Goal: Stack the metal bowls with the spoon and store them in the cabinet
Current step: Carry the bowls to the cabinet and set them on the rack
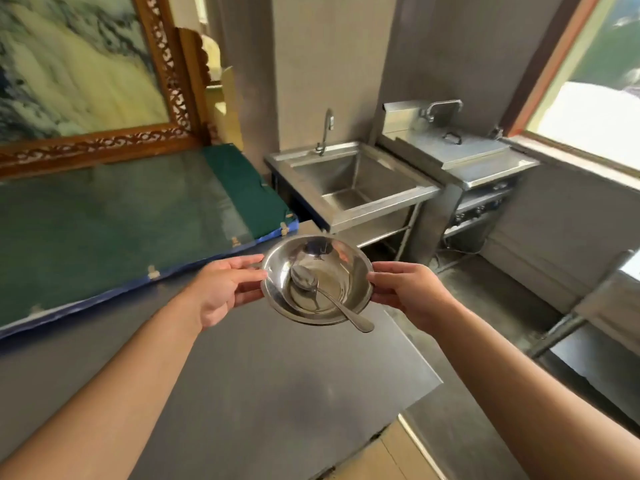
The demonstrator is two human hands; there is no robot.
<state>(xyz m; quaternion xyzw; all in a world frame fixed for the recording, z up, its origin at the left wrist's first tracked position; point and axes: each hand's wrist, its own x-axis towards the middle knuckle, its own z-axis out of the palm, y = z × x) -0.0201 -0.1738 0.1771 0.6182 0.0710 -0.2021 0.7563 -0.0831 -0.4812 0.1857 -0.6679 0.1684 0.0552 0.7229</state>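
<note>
stacked bowls (332, 271) gripped between both hands' fingers (247, 277).

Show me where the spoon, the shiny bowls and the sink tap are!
spoon (304, 277): head view, on its scoop inside the bowls.
bowls (341, 268): head view, on the inner wall, right side.
sink tap (327, 128): head view, on the curved spout.

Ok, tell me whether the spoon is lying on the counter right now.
No, the spoon rests inside the stacked metal bowls, held above the counter by the left hand and right hand.
</note>
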